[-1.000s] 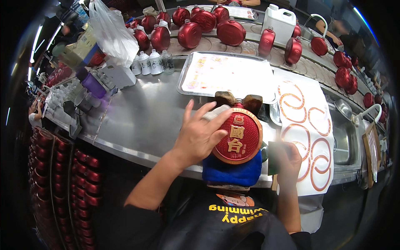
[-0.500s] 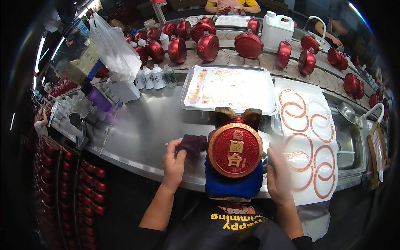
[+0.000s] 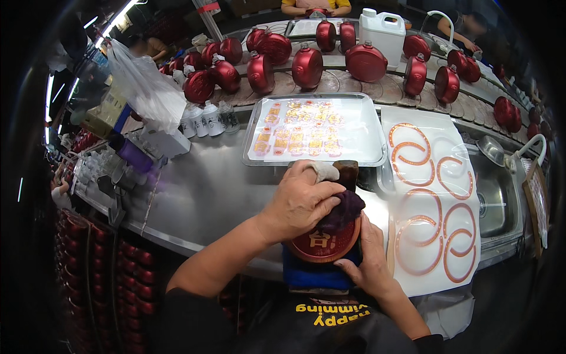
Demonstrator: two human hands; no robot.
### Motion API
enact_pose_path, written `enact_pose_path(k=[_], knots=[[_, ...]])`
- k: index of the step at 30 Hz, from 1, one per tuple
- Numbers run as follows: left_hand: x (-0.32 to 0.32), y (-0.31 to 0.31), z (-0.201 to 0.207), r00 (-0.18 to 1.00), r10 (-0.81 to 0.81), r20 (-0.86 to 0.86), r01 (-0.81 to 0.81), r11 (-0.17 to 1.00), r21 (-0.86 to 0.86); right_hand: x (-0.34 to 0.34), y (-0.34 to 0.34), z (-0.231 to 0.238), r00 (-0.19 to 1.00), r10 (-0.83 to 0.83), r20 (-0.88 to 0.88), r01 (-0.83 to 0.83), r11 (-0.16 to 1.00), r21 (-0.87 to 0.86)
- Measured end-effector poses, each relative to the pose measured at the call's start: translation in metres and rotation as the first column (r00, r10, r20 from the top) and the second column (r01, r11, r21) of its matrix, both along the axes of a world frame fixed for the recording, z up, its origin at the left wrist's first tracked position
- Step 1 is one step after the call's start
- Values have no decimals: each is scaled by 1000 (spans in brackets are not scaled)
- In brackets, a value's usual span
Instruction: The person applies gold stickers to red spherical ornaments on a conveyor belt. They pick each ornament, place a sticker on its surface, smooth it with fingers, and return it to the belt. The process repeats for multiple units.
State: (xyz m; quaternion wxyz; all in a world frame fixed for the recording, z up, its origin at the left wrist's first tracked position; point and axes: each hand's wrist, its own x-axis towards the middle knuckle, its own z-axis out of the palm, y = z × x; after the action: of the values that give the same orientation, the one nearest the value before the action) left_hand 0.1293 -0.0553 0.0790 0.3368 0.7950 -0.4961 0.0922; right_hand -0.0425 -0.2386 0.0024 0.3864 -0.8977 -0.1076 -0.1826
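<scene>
A round, flat red bottle [image 3: 313, 248] with raised gold characters and a copper-coloured rim rests on a blue padded stand [image 3: 298, 274] in front of me. My left hand [image 3: 300, 203] presses a bunched dark purple cloth [image 3: 344, 211] onto the upper right of its face, covering much of it. Something whitish, like a cloth wrap [image 3: 324, 171], shows at that hand's forefinger. My right hand [image 3: 371, 259] grips the bottle's right edge, thumb at the lower front rim and fingers along the side. The bottle's neck is hidden.
Beyond the stand lies a metal tray [image 3: 247, 144] with a sheet of gold decals. A sheet of orange ring decals [image 3: 389, 236] is at right, beside a sink [image 3: 498, 203]. Several red bottles [image 3: 307, 68] stand on the conveyor [image 3: 336, 82]. White bottles [image 3: 212, 120] are at left. Other people work across.
My left hand has brought the purple cloth rightward from beside the bottle onto its face. My right hand has moved in from the right and taken hold of the bottle's edge.
</scene>
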Motion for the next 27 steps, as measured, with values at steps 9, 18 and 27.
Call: enact_pose_path(k=[9, 18, 27], knots=[[-35, 56, -35, 851, 116, -512, -357, 843, -402, 1, 3, -1, 998, -14, -60, 16, 999, 43], [-95, 55, -17, 911, 281, 303, -327, 939, 110, -1, 6, 1, 998, -53, -31, 54, 999, 0], [-81, 48, 2, 914, 161, 371, -225, 965, 137, 1, 6, -3, 999, -32, -43, 34, 997, 62]])
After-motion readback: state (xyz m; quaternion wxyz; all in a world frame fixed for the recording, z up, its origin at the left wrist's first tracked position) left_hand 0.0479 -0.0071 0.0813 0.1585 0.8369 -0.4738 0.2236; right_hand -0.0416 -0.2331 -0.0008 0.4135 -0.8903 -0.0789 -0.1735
